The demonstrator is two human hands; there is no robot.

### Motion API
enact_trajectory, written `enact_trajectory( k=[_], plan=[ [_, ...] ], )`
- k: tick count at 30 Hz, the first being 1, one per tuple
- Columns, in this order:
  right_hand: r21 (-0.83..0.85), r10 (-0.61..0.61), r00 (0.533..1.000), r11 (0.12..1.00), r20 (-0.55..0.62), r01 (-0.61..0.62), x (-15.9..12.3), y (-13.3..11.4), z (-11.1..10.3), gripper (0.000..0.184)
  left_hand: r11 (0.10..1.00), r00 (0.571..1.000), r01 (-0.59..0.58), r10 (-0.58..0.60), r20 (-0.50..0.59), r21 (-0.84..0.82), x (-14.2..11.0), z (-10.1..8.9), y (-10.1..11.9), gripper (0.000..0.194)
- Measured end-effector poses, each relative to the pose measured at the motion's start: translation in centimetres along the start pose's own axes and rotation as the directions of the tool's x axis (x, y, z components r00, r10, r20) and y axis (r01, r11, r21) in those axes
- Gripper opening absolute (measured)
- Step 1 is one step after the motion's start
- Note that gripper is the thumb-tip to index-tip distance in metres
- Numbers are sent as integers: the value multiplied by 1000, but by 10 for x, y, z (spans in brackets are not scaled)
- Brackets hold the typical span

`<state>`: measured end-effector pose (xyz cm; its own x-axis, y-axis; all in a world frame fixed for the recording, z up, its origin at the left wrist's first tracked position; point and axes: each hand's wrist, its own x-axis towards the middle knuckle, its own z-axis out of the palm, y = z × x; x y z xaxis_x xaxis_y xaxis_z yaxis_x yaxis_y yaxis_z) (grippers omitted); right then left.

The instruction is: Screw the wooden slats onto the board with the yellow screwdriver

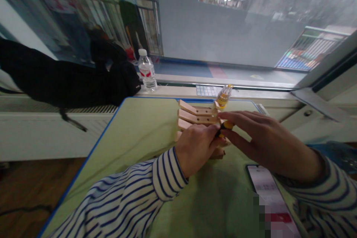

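Observation:
A small screwdriver [227,124] with a yellow and black handle lies between my two hands, over the right side of a wooden slatted piece [198,119]. My right hand [262,137] pinches the yellow end of the handle between thumb and fingers. Closed at the dark front end of the handle is my left hand [196,147], resting against the wood; its lower fingers are hidden. Several pale angled slats with drilled holes stick out to the left. The screwdriver's tip is out of sight behind my fingers.
A clear tube with yellow parts [223,96] stands at the table's [134,126] far edge. A phone [270,197] lies under my right forearm. On the windowsill are a water bottle [147,72] and a black bag [111,78]. People show through the glass.

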<state>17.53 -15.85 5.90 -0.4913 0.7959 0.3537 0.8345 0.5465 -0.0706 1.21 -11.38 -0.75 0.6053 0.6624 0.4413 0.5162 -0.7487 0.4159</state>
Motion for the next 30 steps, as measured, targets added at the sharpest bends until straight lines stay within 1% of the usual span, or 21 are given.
enact_trajectory(
  k=[5,10,13,21,26,30],
  plan=[
    [-13,-39,999,999,11,39,-1,2,1,17,1000,999,7,-6,36,-23,1,1,1,19],
    [-41,-24,1000,999,-8,24,-4,4,3,16,999,997,21,-18,75,-34,3,0,3,18],
    [-47,-23,999,999,-22,22,-4,4,2,15,1000,997,14,-12,75,-26,3,1,3,18],
    [-59,1,999,998,-32,-3,-4,4,3,15,999,997,-16,19,70,-43,4,2,3,19],
    [-68,7,999,998,-48,-10,-5,5,4,21,996,996,-35,41,79,-80,5,0,3,21],
    [-50,10,999,999,-50,-13,-5,5,4,22,995,995,-41,49,86,-95,5,1,2,23]
  ],
)
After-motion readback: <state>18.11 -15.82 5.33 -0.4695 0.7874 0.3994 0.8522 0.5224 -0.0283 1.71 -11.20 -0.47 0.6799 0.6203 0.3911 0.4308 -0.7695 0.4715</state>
